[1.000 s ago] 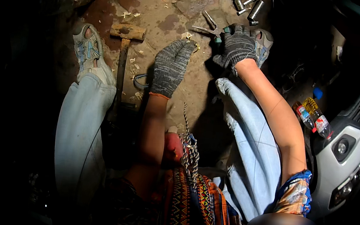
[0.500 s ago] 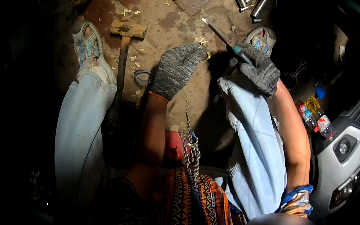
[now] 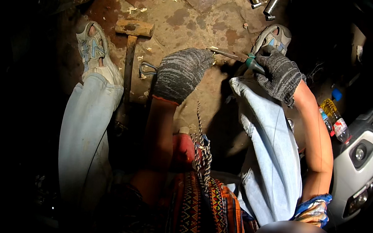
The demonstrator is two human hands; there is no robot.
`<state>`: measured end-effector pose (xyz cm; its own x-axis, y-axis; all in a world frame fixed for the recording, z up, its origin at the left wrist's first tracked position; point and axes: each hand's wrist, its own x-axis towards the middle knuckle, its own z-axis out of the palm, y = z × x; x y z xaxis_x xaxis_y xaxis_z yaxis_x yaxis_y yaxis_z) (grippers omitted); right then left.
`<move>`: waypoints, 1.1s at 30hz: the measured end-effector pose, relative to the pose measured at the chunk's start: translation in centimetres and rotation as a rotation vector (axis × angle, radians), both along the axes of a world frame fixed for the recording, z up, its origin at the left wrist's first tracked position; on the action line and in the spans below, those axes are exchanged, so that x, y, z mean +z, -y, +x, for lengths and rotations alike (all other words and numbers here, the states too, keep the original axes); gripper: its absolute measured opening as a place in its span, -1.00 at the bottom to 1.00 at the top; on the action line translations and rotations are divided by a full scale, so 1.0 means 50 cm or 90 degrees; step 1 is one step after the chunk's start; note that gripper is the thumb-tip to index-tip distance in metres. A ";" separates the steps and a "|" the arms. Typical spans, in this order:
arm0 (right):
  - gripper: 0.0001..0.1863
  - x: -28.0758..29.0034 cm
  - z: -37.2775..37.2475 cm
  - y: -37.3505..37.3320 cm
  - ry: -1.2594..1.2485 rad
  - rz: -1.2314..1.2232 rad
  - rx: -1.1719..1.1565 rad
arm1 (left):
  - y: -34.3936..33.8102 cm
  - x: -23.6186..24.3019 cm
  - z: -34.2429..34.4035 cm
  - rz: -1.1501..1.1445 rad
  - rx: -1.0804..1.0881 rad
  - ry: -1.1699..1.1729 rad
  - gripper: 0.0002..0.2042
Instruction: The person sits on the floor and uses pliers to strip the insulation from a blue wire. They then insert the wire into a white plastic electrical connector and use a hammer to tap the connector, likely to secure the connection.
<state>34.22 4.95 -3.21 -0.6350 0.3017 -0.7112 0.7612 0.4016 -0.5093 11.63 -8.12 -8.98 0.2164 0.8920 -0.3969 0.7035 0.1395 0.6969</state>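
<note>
My left hand (image 3: 182, 75), in a grey knitted work glove, is closed over the floor with its fingers pinched together; what they hold, if anything, is hidden. My right hand (image 3: 279, 75), gloved alike, grips the green-and-black handle of a tool with a long, tapering metal blade (image 3: 230, 53). I cannot tell its exact kind. The blade points left, its tip at the fingertips of my left hand. Beside my left wrist, a small looped cord or wire (image 3: 147, 68) lies on the floor. A wooden-handled mallet (image 3: 134, 29) rests farther left.
Pale chips (image 3: 132, 10) are scattered over the stained floor. Several metal sockets or socket tools (image 3: 272, 5) lie at the far right. Beyond my right knee are plastic bottles (image 3: 340, 127) and a white vehicle bumper (image 3: 347, 177). My feet stand on either side; a braided cord (image 3: 202, 156) hangs near my lap.
The tool's blade has swung down from pointing up-left to nearly level, bringing its tip to my left fingertips. My right hand has shifted slightly right.
</note>
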 end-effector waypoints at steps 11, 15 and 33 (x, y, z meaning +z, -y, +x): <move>-0.51 0.023 -0.032 0.065 0.109 -0.059 -0.263 | 0.009 0.003 0.080 0.109 0.209 -0.069 -0.79; -0.52 0.015 -0.013 0.076 0.078 -0.122 -0.360 | 0.013 -0.004 0.103 0.124 0.224 -0.098 -0.76; -0.61 0.051 -0.050 -0.005 0.048 -0.349 -0.774 | 0.063 -0.072 0.130 0.214 0.230 -0.020 -0.79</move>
